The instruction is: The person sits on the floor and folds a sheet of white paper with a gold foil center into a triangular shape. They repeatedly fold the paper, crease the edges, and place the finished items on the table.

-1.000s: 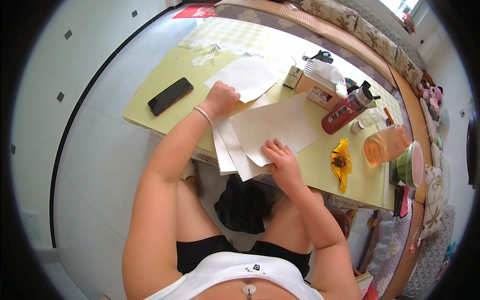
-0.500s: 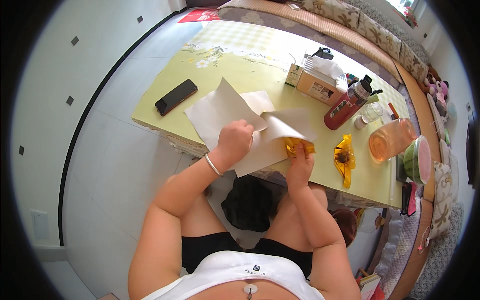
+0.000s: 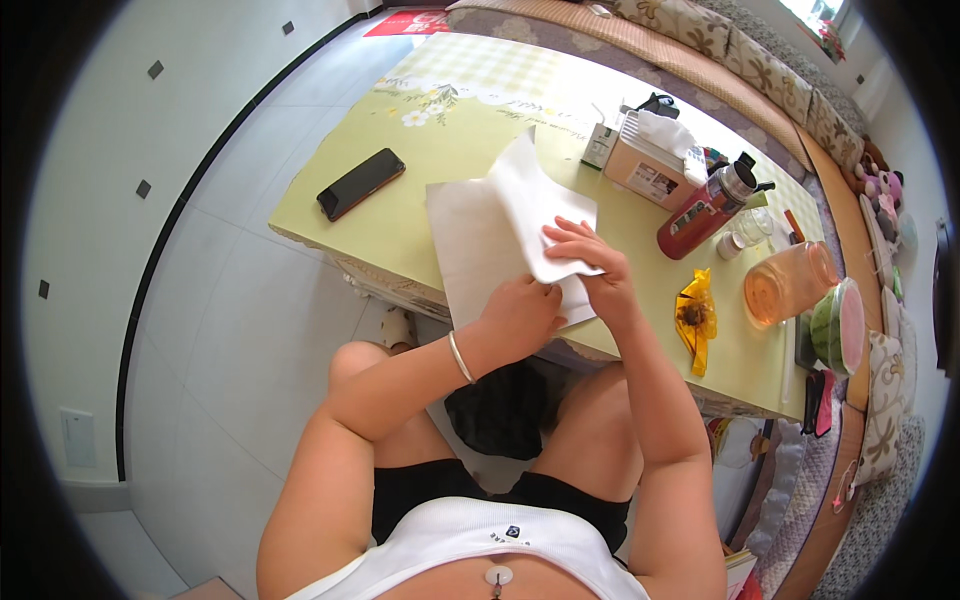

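White paper sheets point(image 3: 462, 235) lie at the table's near edge, and one curled sheet point(image 3: 527, 198) rises from them. My left hand point(image 3: 525, 318) is closed at the lower edge of the curled sheet, its fingertips partly hidden by paper. My right hand point(image 3: 598, 268) lies over that sheet's right side with its fingers stretched out and slightly apart; its thumb is hidden. What is beneath the folded paper cannot be seen. To the right of my hands, a crumpled gold wrapper point(image 3: 697, 350) lies spread around a dark brown lump point(image 3: 691, 314).
A black phone point(image 3: 361, 184) lies at the left. Toward the right stand a tissue box point(image 3: 650, 172), a small carton point(image 3: 599, 146), a red flask point(image 3: 700, 215), a glass jar point(image 3: 752, 226), an orange-tinted container point(image 3: 785, 284) and a cut watermelon point(image 3: 838, 325). A black bag point(image 3: 497, 412) is between my knees.
My right hand has moved up onto the paper, and the gold wrapper it held is out of sight. My left hand has moved down and right to the paper's lower edge.
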Demonstrator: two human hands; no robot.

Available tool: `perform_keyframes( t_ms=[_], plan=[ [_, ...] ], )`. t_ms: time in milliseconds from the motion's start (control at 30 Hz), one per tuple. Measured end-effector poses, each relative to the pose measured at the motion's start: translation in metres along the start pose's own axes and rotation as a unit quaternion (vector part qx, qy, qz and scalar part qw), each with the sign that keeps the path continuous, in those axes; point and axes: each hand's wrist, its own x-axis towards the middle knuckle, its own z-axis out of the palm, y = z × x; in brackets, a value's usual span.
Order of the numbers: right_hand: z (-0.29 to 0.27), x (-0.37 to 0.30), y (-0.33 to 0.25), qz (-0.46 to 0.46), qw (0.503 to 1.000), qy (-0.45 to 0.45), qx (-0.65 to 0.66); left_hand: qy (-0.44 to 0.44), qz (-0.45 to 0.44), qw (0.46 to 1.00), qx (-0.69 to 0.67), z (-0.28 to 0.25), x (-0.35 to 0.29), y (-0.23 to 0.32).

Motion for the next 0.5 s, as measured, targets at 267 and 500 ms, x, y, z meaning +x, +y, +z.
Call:
perform_keyframes(
  t_ms=[267,500],
  plan=[
    [0.003,0.000,0.038,0.047,0.966,-0.214,-0.137,0.036,0.108,0.989,-0.098,-0.049,-0.070,0.007],
    [0.000,0.000,0.037,0.051,0.980,-0.146,-0.125,0.178,-0.344,0.911,-0.144,-0.051,-0.089,-0.054]
  ],
)
